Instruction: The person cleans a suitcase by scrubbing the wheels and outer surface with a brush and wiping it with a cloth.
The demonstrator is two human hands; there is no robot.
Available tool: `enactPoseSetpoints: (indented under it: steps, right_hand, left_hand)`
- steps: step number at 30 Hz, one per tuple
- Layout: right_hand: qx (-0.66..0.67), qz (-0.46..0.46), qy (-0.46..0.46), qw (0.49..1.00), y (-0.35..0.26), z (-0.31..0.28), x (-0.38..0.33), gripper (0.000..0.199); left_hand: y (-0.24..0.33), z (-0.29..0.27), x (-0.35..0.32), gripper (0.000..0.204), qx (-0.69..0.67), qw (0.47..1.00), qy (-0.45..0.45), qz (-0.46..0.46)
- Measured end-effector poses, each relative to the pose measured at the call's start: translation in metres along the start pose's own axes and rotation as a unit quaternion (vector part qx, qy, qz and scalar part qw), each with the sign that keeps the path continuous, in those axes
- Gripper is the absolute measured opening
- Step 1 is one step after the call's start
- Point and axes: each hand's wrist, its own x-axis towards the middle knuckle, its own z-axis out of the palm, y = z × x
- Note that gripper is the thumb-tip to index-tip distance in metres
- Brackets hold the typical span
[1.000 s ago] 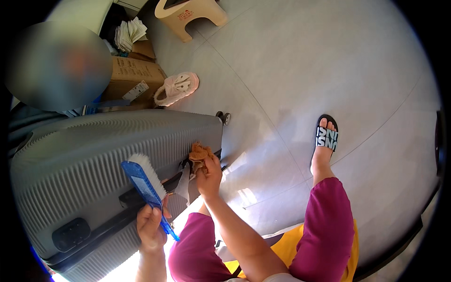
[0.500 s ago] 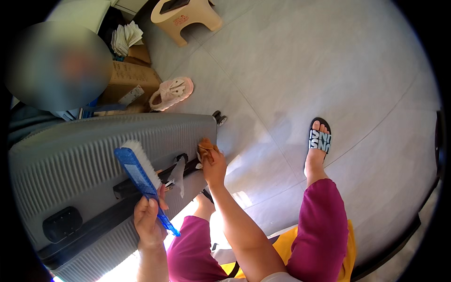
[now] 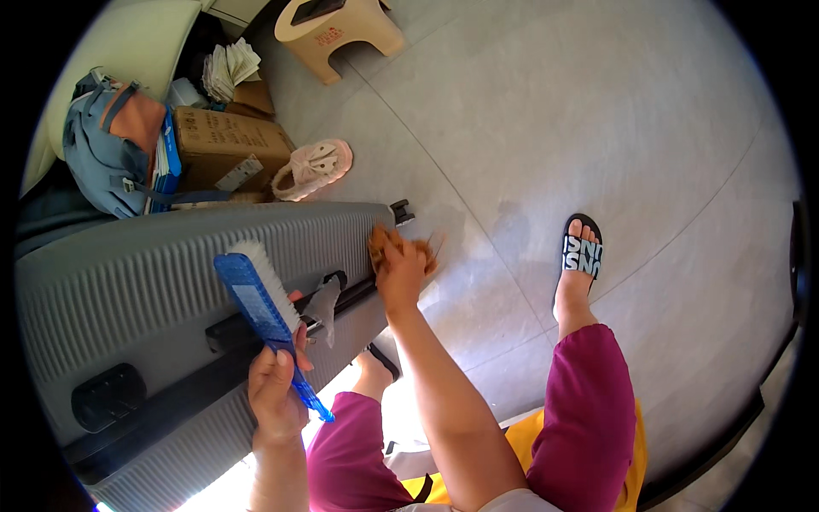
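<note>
A grey ribbed suitcase (image 3: 171,282) lies on its side before me, its black carry handle and seam strip facing me. My left hand (image 3: 277,388) grips the handle of a blue brush (image 3: 254,294) with white bristles, held up over the suitcase. With my right hand (image 3: 399,277) I press a brown cloth (image 3: 388,243) against the suitcase's right end, near a small black wheel (image 3: 402,212). The cloth's loose edge is smeared by motion. From the carry handle hangs a piece of clear plastic (image 3: 322,309).
Behind the suitcase stand a cardboard box (image 3: 226,145) and a blue-grey backpack (image 3: 107,145). A pink slipper (image 3: 314,169) lies on the grey tiled floor (image 3: 512,128). Farther off is a beige stool (image 3: 341,38) with a dark flat object on top.
My right hand and the cloth have shifted right and slightly away from me, to the suitcase's end edge. The brush in my left hand has moved slightly right.
</note>
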Motion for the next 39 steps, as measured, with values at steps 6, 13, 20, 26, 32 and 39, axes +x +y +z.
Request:
enactPoseSetpoints:
  steps: [6,13,20,26,32,39]
  right_hand:
    - [0.053,0.187,-0.278,0.941,0.080,0.041,-0.101,0.024]
    - [0.146,0.236,-0.047,0.960,0.004,0.022,-0.014,0.034]
    - [0.162,0.366,-0.342,0.850,0.032,0.016,-0.075,0.028]
    - [0.123,0.275,-0.190,0.934,0.021,0.032,-0.022,0.026]
    - [0.084,0.324,-0.359,0.871,0.046,0.037,-0.081,0.027]
    - [0.046,0.180,-0.347,0.919,0.023,0.020,-0.066,0.023]
  left_hand:
    - [-0.010,-0.018,-0.020,0.031,0.011,0.999,0.032,-0.017]
    - [-0.007,-0.030,-0.049,0.035,0.046,0.995,0.053,-0.070]
    - [-0.012,-0.046,-0.060,0.037,0.070,0.993,0.054,-0.075]
    - [-0.013,-0.057,-0.069,0.031,0.048,0.994,0.035,-0.090]
    - [-0.013,-0.054,-0.065,0.031,0.049,0.993,0.038,-0.097]
    - [-0.010,-0.049,-0.051,0.039,0.033,0.993,0.050,-0.101]
